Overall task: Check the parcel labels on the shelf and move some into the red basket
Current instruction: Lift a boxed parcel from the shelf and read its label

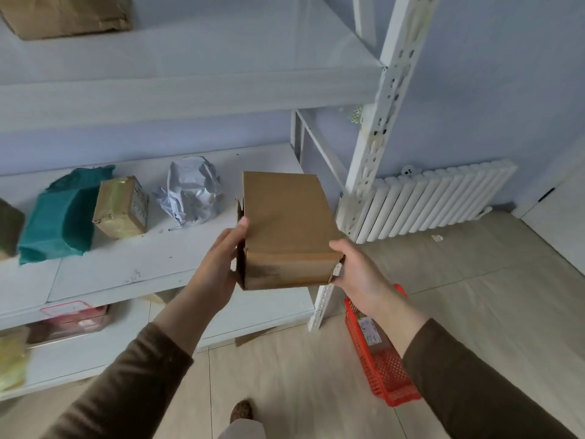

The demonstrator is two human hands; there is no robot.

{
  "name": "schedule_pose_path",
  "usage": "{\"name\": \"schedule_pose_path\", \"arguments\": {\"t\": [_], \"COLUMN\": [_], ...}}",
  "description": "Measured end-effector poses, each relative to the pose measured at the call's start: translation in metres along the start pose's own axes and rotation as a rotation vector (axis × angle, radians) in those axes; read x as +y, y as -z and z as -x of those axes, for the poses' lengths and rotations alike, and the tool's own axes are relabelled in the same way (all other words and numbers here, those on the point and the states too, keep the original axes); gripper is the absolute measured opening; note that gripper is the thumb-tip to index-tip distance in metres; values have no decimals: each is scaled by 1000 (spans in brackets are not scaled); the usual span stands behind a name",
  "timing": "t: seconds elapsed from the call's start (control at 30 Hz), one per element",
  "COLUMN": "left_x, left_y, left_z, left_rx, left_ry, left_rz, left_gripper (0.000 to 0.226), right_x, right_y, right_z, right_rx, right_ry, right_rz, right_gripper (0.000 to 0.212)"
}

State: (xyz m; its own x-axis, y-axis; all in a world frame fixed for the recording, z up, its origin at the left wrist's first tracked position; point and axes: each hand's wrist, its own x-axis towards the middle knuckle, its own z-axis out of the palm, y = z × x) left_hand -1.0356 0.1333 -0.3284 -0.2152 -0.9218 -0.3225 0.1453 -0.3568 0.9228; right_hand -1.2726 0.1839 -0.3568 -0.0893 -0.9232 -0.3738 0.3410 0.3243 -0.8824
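Observation:
I hold a plain brown cardboard box (285, 229) in front of me, above the right end of the middle shelf (126, 267). My left hand (218, 264) grips its left side and my right hand (361, 274) its lower right corner. No label shows on the faces turned to me. The red basket (380, 372) stands on the floor at the lower right, partly hidden by my right forearm, with a labelled parcel (372, 335) inside.
On the middle shelf lie a teal bag parcel (60, 217), a taped brown box with a label (122, 205) and a crumpled white bag parcel (191, 191). A brown parcel (66, 14) lies on the top shelf. A pink box (72, 318) sits on the lower shelf. A white radiator (437, 201) lines the wall.

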Motion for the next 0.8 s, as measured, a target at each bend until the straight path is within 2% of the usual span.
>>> {"name": "schedule_pose_path", "arguments": {"t": [0.1,0.2,0.3,0.37,0.47,0.53,0.67,0.8], "left_x": [-22,-49,-72,-84,-90,-88,-93,-93], "left_y": [-15,-33,-50,-53,-39,-27,-10,-9], "left_z": [41,73,101,112,116,116,110,109], "left_rx": [-7,70,148,157,122,45,26,22], "left_ry": [-89,-315,-586,-658,-525,-434,-426,-451], "left_rz": [-52,-354,-674,-709,-566,-444,-436,-338], "left_gripper": [67,57,54,58,88,99,77,63], "right_x": [21,43,58,61,64,64,62,59], "right_y": [25,41,44,42,37,33,24,18], "right_z": [26,39,47,53,62,69,76,78], "right_rx": [-76,-126,-147,-130,-80,-60,-49,-78], "right_ry": [1,-27,-31,-13,36,117,277,341], "right_rz": [7,7,-80,-86,-3,107,271,313], "right_gripper": [55,60,52,48,50,53,61,64]}}
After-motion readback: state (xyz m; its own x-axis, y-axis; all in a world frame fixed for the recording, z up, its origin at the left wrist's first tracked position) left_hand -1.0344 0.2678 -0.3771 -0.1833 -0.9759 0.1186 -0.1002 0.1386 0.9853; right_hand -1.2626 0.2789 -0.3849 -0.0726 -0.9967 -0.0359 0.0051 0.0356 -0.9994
